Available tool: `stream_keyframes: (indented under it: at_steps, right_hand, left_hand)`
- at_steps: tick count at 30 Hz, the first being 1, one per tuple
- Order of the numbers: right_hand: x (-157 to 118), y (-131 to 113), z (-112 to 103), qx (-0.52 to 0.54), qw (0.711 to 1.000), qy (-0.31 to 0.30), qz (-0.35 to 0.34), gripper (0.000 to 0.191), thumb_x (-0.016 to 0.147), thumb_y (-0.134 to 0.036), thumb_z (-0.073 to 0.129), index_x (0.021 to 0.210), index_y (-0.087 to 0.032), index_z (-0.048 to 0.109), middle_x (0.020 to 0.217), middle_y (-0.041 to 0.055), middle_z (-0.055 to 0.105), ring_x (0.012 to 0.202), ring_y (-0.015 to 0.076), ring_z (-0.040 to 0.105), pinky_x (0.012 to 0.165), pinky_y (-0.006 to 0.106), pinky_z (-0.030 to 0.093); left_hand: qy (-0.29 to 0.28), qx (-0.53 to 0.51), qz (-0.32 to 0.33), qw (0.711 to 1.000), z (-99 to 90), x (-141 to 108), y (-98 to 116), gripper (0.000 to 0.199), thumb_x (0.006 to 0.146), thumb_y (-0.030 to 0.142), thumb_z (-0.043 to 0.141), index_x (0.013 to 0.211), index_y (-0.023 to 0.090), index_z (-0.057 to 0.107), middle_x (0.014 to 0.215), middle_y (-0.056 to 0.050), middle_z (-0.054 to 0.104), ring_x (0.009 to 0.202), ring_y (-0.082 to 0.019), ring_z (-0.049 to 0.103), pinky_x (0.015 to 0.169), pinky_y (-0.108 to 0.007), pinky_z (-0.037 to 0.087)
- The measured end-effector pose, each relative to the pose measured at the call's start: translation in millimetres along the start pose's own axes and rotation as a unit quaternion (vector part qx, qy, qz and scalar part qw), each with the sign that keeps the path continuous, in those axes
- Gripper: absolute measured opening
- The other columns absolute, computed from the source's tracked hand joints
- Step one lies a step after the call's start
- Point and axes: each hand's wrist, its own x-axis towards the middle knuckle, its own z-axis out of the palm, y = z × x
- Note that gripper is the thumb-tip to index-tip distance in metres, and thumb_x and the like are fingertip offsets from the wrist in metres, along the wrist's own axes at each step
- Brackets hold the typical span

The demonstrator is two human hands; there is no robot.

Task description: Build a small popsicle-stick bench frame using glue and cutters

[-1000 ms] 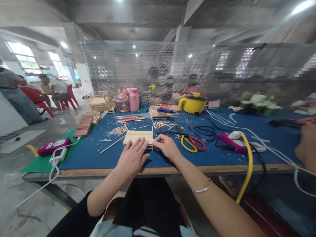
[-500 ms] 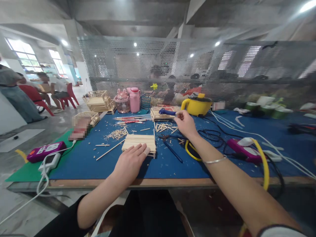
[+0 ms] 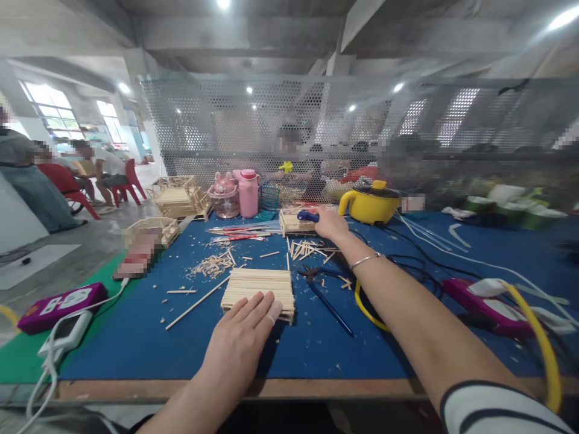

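Note:
My left hand lies flat, fingers stretched out, on the near edge of a small slatted stand made of pale wooden sticks. My right hand reaches far forward, its fingers closed round a blue tool whose kind I cannot make out. The tool is at a shallow stick-built tray near the back; whether it touches the tray I cannot tell. Blue-handled pliers lie on the mat right of the stand. Short cut sticks and a pile of wood scraps lie beyond it.
A yellow electric pot, a pink flask and a pink basket stand along the back. Purple power strips with cables lie right and left. A phone lies left. Perforated mesh rises behind the table.
My right hand has moved forward with the blue tool and sits lower, at the back tray. My left hand stays on the slatted stand. The camera view has shifted.

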Motion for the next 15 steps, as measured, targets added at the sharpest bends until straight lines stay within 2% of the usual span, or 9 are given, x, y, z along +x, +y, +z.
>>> stream_keyframes:
  at_steps: [5, 9, 15]
  right_hand:
    - [-11.5, 6.8, -4.4, 0.052, 0.997, 0.036, 0.041, 0.037, 0.076, -0.017, 0.050, 0.111, -0.021, 0.060, 0.110, 0.0112, 0.064, 0.100, 0.0268, 0.058, 0.079, 0.034, 0.043]
    - [-23.4, 11.3, -2.5, 0.101, 0.991, 0.021, 0.080, 0.034, 0.071, -0.017, 0.054, 0.104, -0.018, 0.063, 0.101, 0.0114, 0.067, 0.088, 0.0252, 0.061, 0.072, 0.032, 0.044]
    - [-30.2, 6.8, -6.6, 0.197, 0.978, -0.010, 0.069, 0.035, 0.064, -0.014, 0.064, 0.099, -0.019, 0.067, 0.096, 0.0063, 0.068, 0.091, 0.0230, 0.060, 0.075, 0.028, 0.044]
  left_hand:
    - [0.013, -0.014, -0.013, 1.000, -0.1, 0.3, 1.6, 0.049, 0.082, 0.002, 0.036, 0.122, 0.020, 0.057, 0.128, -0.006, 0.059, 0.115, -0.022, 0.057, 0.093, -0.036, 0.051]
    - [0.036, 0.000, -0.019, 0.999, -0.8, 2.6, 3.0, 0.044, 0.082, 0.004, 0.039, 0.115, 0.020, 0.062, 0.123, -0.007, 0.062, 0.110, -0.022, 0.061, 0.090, -0.035, 0.052]
    - [0.066, 0.006, -0.022, 0.998, -1.0, 5.0, 4.3, 0.043, 0.080, 0.001, 0.041, 0.111, 0.022, 0.064, 0.117, -0.007, 0.066, 0.106, -0.020, 0.063, 0.088, -0.033, 0.053]
